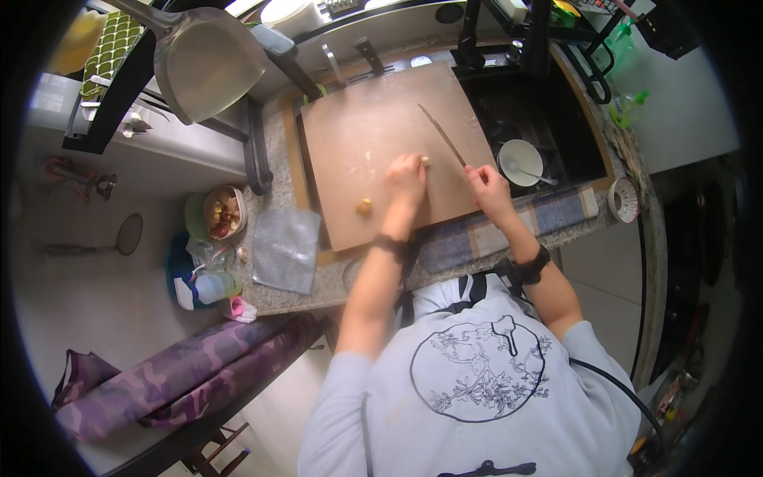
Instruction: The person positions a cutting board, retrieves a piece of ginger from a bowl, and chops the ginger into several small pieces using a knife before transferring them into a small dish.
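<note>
A wide wooden cutting board (357,143) lies partly over the sink. My left hand (407,179) rests on it with fingers curled at a small pale yellow piece of food (425,161), possibly ginger or garlic; part of the piece is hidden by the fingers. In my right hand (490,189) is the handle of a kitchen knife (442,133), its blade slanting up and left over the board, apart from the food. A second knobby yellowish piece (363,207) lies near the board's lower left.
Right of the board, a white bowl (520,162) with a spoon stands in the dark sink (566,113). A striped cloth (512,220) lines the counter's front edge. At left are a grey cloth (286,250), a food container (241,208) and a spray bottle (208,287). A spatula (208,65) hangs upper left.
</note>
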Demonstrator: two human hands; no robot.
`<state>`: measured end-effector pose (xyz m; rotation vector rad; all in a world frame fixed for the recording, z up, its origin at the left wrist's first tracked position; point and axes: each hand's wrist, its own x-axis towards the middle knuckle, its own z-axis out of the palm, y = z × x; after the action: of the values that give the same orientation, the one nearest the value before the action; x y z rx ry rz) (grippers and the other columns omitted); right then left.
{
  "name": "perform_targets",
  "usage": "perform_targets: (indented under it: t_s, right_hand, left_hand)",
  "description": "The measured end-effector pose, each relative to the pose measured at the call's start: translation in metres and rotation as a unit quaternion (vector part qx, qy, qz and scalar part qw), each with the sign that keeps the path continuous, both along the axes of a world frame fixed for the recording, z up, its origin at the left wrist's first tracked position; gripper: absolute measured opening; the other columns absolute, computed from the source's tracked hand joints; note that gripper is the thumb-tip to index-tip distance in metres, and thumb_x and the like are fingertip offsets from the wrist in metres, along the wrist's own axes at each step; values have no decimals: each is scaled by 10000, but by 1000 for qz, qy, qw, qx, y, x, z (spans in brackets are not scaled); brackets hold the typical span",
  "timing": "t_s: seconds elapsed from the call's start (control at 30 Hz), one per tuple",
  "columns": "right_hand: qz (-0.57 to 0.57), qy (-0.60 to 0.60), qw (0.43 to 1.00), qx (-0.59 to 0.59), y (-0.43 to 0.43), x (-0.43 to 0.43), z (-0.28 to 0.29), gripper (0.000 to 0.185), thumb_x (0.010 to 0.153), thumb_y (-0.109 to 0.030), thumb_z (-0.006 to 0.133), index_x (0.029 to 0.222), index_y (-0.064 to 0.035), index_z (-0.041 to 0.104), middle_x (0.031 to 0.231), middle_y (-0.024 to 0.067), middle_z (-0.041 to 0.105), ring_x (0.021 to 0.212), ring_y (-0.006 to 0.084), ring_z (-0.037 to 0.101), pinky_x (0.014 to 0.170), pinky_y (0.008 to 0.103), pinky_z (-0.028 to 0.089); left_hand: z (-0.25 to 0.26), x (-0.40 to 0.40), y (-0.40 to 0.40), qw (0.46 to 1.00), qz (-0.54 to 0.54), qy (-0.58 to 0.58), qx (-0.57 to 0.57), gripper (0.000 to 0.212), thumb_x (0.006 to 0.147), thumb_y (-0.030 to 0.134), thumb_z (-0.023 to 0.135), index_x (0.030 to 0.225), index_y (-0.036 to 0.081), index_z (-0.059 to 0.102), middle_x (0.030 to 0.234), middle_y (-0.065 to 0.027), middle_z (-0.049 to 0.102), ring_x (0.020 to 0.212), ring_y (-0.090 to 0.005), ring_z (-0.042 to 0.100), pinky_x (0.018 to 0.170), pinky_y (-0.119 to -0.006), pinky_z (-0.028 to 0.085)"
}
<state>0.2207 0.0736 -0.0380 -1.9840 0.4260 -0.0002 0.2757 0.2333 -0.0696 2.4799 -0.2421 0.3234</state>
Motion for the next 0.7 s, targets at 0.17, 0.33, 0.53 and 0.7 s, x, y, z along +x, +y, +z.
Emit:
perform_targets:
  t_s: [0.17,0.33,0.53,0.7]
  right_hand:
    - [-7,42,997,65,-6,-3,8,408,771,-400,534,725,5,509,575,99,539,538,172,531,501,289,410]
    - [25,73,992,97,-1,-5,13,414,787,-407,516,711,-1,483,545,74,515,486,124,498,451,259,393]
    - [96,42,991,84,22,-13,6,451,792,-437,499,706,5,475,547,101,502,507,161,486,485,296,398]
    - [144,33,988,45,32,-21,7,490,782,-465,501,699,17,477,572,140,507,553,202,498,529,328,405]
  left_hand:
    - [21,-28,32,996,79,-19,31,262,698,193,609,924,62,593,894,-96,582,805,-238,551,726,-332,434]
    - [24,-70,81,968,245,-3,44,293,665,212,643,910,59,594,914,-87,573,865,-248,525,778,-345,409]
    - [0,-72,87,987,163,-9,-6,256,654,152,648,882,48,592,866,-95,576,810,-248,541,724,-328,436]
    - [5,-72,62,996,63,-14,-60,160,689,123,596,843,87,570,841,-98,554,779,-271,525,679,-350,435]
